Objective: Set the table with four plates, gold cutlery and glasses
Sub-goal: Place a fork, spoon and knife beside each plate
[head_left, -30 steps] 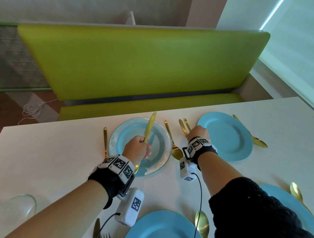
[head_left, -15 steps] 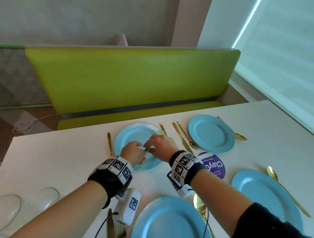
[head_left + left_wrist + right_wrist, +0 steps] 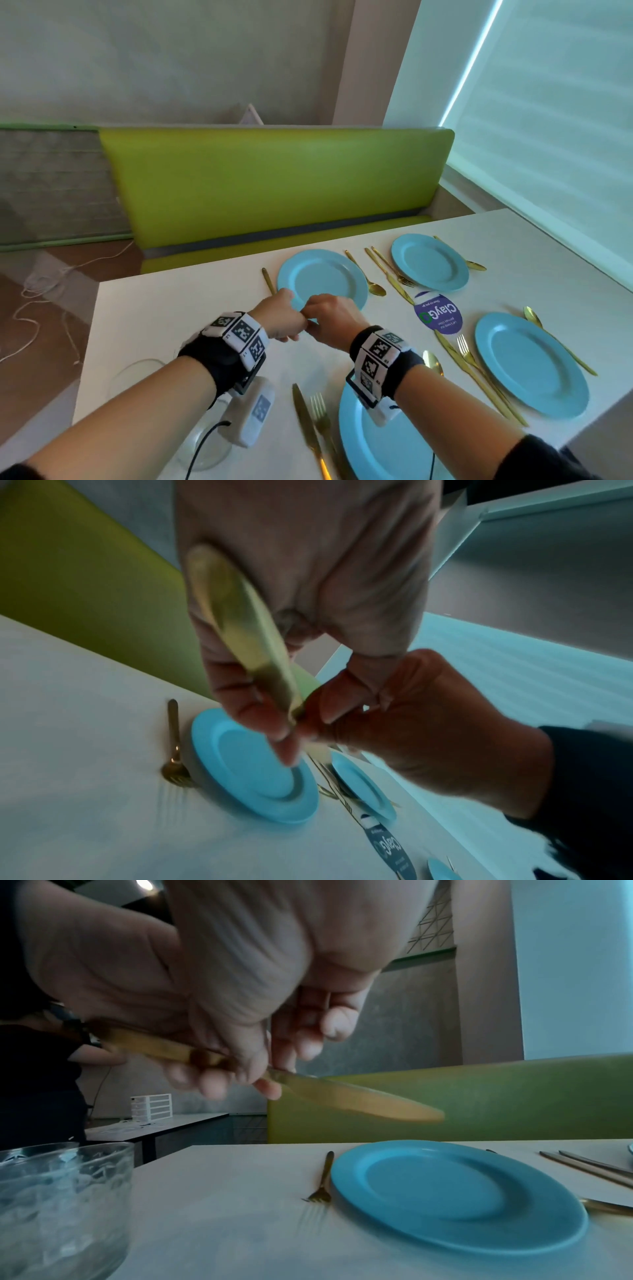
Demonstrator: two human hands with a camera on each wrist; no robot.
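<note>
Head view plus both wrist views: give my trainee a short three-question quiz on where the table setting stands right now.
1. True or false: both hands hold the gold knife above the table.
2. How many blue plates are on the table?
3. Which piece lies to the left of the far-left plate: A fork, B spoon, C glass?

Key:
1. True; the left hand and right hand meet on it.
2. Four.
3. A, the fork.

I have bare table (image 3: 191,315) left of the far plate (image 3: 322,277) past its fork (image 3: 268,280). Its right is tight: a spoon (image 3: 365,274), knife (image 3: 388,274) and sticker (image 3: 438,313). A glass (image 3: 58,1204) blocks near left.
</note>
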